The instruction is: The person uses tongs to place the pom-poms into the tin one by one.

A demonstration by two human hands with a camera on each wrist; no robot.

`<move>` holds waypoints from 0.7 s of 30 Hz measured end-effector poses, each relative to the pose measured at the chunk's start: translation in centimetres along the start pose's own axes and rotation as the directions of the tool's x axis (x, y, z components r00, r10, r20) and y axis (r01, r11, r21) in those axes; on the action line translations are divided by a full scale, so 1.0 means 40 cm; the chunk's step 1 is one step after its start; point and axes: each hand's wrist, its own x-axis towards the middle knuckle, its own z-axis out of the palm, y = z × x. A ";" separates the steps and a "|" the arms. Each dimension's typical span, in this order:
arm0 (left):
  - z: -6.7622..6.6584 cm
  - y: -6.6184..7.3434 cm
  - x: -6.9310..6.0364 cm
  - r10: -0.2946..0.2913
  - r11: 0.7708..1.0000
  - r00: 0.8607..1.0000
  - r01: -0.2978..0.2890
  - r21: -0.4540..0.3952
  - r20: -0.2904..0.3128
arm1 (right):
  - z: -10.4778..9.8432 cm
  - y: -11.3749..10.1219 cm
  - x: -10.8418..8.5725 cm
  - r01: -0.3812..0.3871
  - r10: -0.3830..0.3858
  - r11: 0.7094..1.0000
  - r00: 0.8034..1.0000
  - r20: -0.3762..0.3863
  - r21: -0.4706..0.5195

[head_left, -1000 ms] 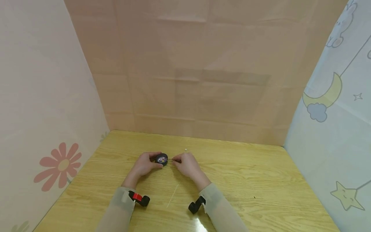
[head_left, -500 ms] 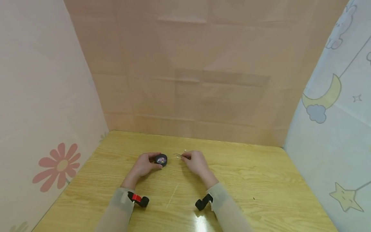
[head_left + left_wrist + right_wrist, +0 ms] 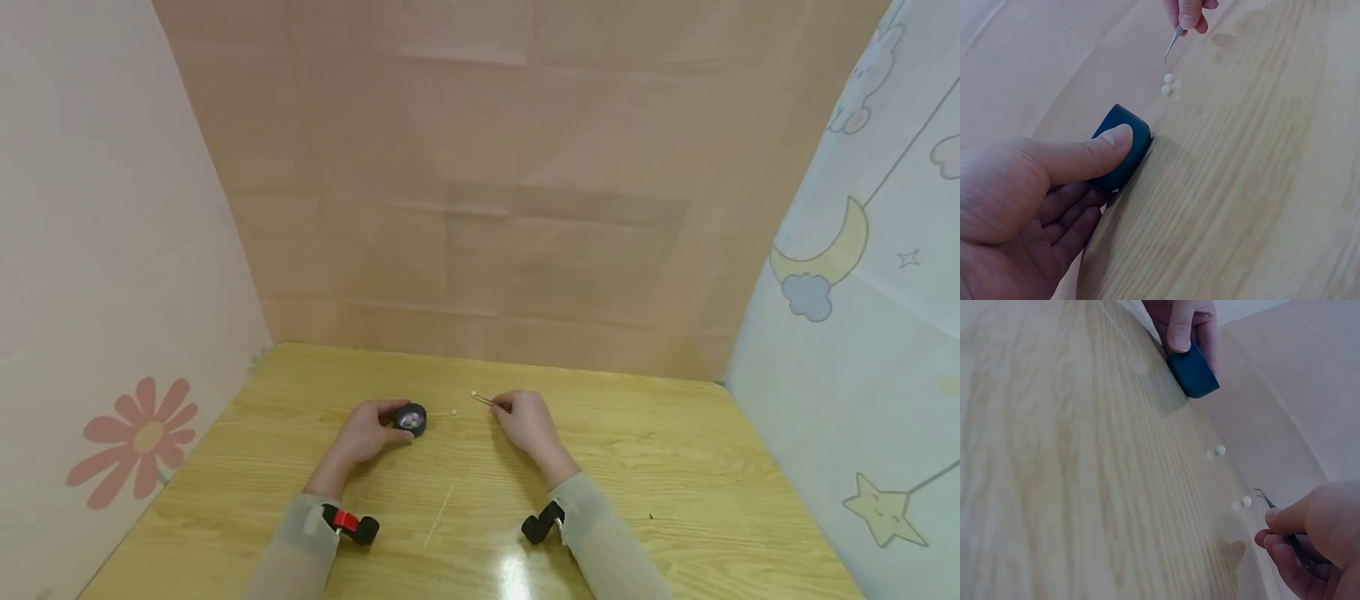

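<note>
My left hand (image 3: pixel 367 431) grips a small round dark container (image 3: pixel 410 421) between thumb and fingers. Pinkish and yellowish bits show inside it in the head view; the left wrist view has only its blue-looking side wall (image 3: pixel 1135 147). Slim metal tweezers (image 3: pixel 483 400) with a bent tip are pinched in my right hand (image 3: pixel 528 423). In the right wrist view their tips are slightly apart, close to a small white ball (image 3: pixel 1246 501), with nothing seen between them. Another white ball (image 3: pixel 1220 450) lies on the table nearer the container.
The wood-grain table (image 3: pixel 600 467) runs back to a tan cloth wall (image 3: pixel 480 250). Patterned cloth walls stand on the left (image 3: pixel 97 250) and right (image 3: pixel 885 350). A tiny dark speck (image 3: pixel 651 517) lies at the right of the table.
My right hand and the tweezers have moved right, from the container's opening to the farther white ball. The left hand still holds the container in nearly the same place.
</note>
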 end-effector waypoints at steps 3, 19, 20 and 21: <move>0.000 0.000 0.001 -0.005 1.000 1.000 0.005 0.004 -0.002 | -0.001 0.002 0.008 -0.001 0.000 0.999 1.000 -0.011 -0.050; 0.011 0.011 0.013 0.010 1.000 1.000 -0.010 -0.016 -0.001 | -0.011 -0.020 0.046 -0.026 0.029 0.985 0.999 0.015 -0.169; 0.012 0.010 0.014 0.014 1.000 1.000 -0.014 -0.012 0.000 | -0.009 -0.021 0.047 -0.028 0.032 0.985 0.999 0.018 -0.170; 0.012 0.011 0.014 0.007 1.000 1.000 -0.007 -0.017 0.001 | -0.007 -0.021 0.048 -0.029 0.033 0.984 0.999 0.019 -0.175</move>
